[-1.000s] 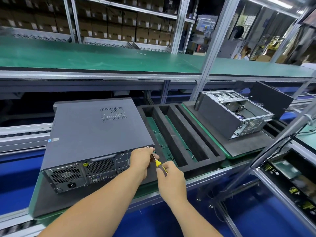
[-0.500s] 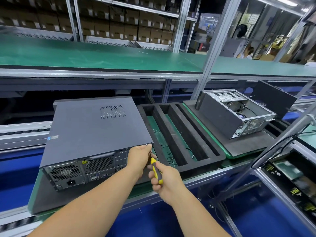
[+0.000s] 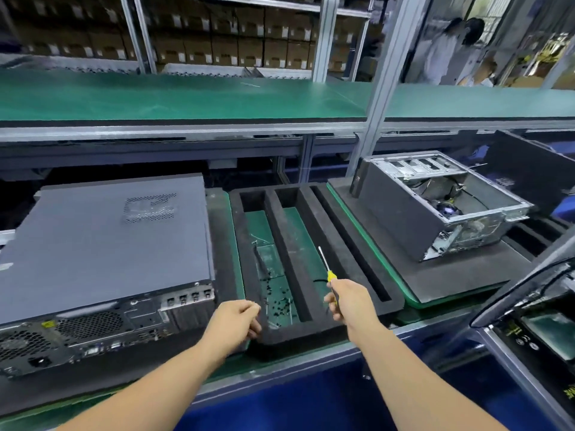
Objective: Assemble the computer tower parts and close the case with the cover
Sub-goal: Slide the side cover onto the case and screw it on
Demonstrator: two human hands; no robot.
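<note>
Grey sheet-metal cover [image 3: 102,237] already seated on the closed dark computer tower [image 3: 102,275], lying flat on black foam at nine o'clock, rear panel with fan grilles turned toward the viewer. Just right of it, at the centre, a black foam tray with long slots over green board [image 3: 329,244], a scatter of small black screws [image 3: 277,303] loose in its left slot. Right hand [image 3: 350,301] at about five o'clock of the tray, fingers wrapped round the yellow-and-black handle of a slim screwdriver [image 3: 326,269], shaft pointing up toward twelve, tip over the middle slot and touching nothing. Left hand [image 3: 233,318] at six o'clock, near the closed tower's rear corner but apart from it, fingers loosely curled; whether anything small sits pinched there, impossible to tell through the blur. At two o'clock, well apart, a second open silver-framed chassis [image 3: 441,203] on its own foam pad, uncovered. Probably between units: first case apparently done. Next likely either picking another screw from the left slot with a fine pinch, or turning to the open chassis at two o'clock.
</note>
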